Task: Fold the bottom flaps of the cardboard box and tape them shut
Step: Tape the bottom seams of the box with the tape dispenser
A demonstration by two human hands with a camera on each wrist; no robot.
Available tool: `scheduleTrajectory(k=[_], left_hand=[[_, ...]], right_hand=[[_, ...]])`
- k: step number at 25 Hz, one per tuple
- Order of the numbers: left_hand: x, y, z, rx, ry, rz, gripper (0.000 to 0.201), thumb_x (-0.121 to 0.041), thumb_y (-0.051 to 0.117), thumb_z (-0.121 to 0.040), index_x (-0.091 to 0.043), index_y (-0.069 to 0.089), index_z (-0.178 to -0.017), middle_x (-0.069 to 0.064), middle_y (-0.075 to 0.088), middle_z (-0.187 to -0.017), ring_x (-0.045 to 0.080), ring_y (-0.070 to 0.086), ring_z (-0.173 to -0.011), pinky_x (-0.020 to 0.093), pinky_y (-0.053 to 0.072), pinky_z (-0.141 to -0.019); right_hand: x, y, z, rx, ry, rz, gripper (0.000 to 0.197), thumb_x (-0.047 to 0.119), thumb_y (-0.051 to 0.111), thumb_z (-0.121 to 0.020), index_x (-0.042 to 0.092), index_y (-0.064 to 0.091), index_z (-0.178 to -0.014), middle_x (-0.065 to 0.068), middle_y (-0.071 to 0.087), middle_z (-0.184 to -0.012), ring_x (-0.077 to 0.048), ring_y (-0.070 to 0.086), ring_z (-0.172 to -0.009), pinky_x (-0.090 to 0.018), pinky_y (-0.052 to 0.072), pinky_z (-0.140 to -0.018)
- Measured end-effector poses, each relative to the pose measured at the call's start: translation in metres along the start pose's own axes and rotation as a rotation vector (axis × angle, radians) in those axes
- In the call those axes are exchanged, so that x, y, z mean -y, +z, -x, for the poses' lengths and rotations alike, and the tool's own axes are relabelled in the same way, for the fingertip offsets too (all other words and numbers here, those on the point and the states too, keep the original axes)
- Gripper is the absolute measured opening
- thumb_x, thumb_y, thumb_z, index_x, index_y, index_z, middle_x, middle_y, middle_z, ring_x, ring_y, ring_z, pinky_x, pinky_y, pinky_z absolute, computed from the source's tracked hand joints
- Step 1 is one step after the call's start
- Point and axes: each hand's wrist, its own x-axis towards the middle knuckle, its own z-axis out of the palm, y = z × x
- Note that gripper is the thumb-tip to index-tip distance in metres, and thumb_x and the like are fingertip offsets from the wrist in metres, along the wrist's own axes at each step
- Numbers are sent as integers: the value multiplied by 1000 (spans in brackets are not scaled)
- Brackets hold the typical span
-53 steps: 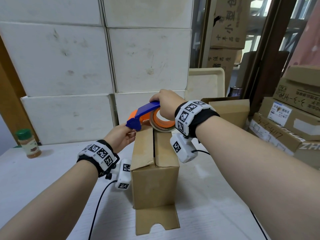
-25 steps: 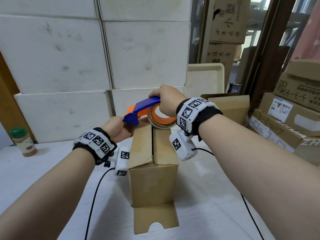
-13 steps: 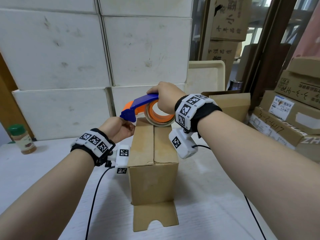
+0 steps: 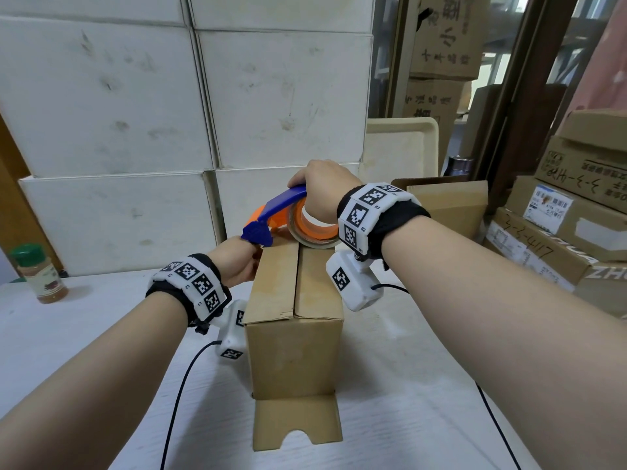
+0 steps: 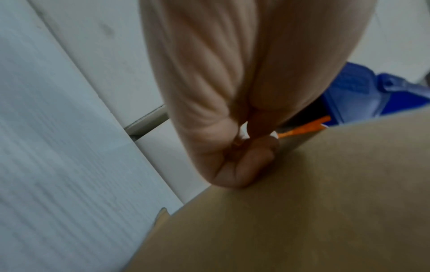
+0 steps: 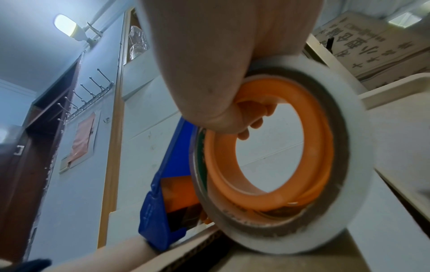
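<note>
A tall cardboard box stands on the white table, its upper flaps folded flat with a seam down the middle. My right hand grips the blue and orange tape dispenser; its tape roll rests on the far end of the box top. In the right wrist view, fingers hook through the orange core. My left hand holds the box's far left upper edge under the dispenser's blue nose, fingers curled against the cardboard.
A loose lower flap lies on the table toward me. White boxes are stacked close behind. A green-lidded spice jar stands far left. Cardboard boxes pile up on the right, with a cream tray behind. Wrist cables trail over the table.
My left hand has dropped from the dispenser's blue nose to the box's far left edge. The dispenser stays at the far end of the box top, tilted slightly more.
</note>
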Motion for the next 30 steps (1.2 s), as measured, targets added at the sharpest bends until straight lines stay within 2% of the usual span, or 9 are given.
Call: scheduleTrajectory(k=[8, 10, 13, 15, 18, 23, 25, 27, 30], left_hand=[[4, 15, 13, -16, 142, -343, 23, -10, 43, -97, -12, 49, -75, 6, 52, -65, 16, 48, -55, 20, 43, -50], [8, 16, 13, -66, 193, -456, 20, -10, 43, -97, -11, 52, -80, 8, 56, -74, 18, 51, -65, 25, 44, -62], [13, 12, 11, -102, 245, -411, 21, -16, 48, -96, -10, 53, -115, 14, 64, -102, 27, 60, -91, 40, 48, -90], [14, 12, 11, -93, 275, -379, 23, -13, 53, -93, -5, 55, -114, 13, 64, -95, 26, 58, -85, 38, 47, -83], [13, 16, 19, -32, 295, -365, 7, -7, 52, -93, -12, 56, -94, 3, 61, -80, 17, 55, -72, 29, 45, -70], [6, 16, 32, 39, 251, -544, 10, -10, 49, -95, -14, 50, -104, 2, 59, -90, 12, 55, -80, 18, 44, -68], [2, 16, 36, -13, 271, -592, 11, -11, 46, -96, -15, 53, -89, 3, 56, -85, 16, 52, -78, 13, 42, -63], [4, 15, 34, -65, 257, -518, 27, -3, 39, -96, -16, 48, -74, 3, 48, -73, 14, 45, -65, 7, 40, -47], [6, 13, 36, -18, 236, -397, 26, 9, 25, -92, -6, 46, -92, 7, 46, -75, 16, 44, -61, 16, 40, -49]], right_hand=[[1, -2, 2, 7, -7, -9, 50, 1, 47, -81, 26, 62, -122, -1, 64, -115, -23, 58, -104, -30, 47, -84], [1, -3, 2, 8, -7, -10, 50, 1, 47, -82, 26, 62, -122, -1, 64, -115, -23, 57, -105, -31, 48, -86], [1, -2, 2, 7, -3, -15, 50, 1, 48, -82, 26, 61, -124, -2, 63, -117, -23, 57, -107, -33, 49, -90], [1, -2, 2, 5, -4, -16, 51, 1, 48, -82, 26, 61, -124, -1, 63, -119, -23, 57, -108, -33, 49, -91], [2, -3, 2, 10, -8, -6, 51, 0, 47, -83, 26, 60, -126, 0, 62, -120, -22, 56, -110, -32, 48, -91], [4, -4, 3, 14, -12, 3, 51, 0, 48, -83, 26, 60, -126, -1, 62, -120, -22, 56, -109, -32, 48, -90], [3, -5, 5, 17, -17, 6, 51, 0, 47, -83, 25, 60, -126, -1, 61, -121, -23, 55, -111, -34, 48, -93], [3, -6, 6, 16, -19, 3, 51, 0, 46, -83, 25, 60, -125, -2, 61, -122, -24, 55, -112, -36, 48, -94], [3, -6, 7, 13, -26, 13, 50, 0, 47, -83, 24, 61, -124, -2, 61, -121, -24, 55, -111, -36, 48, -94]])
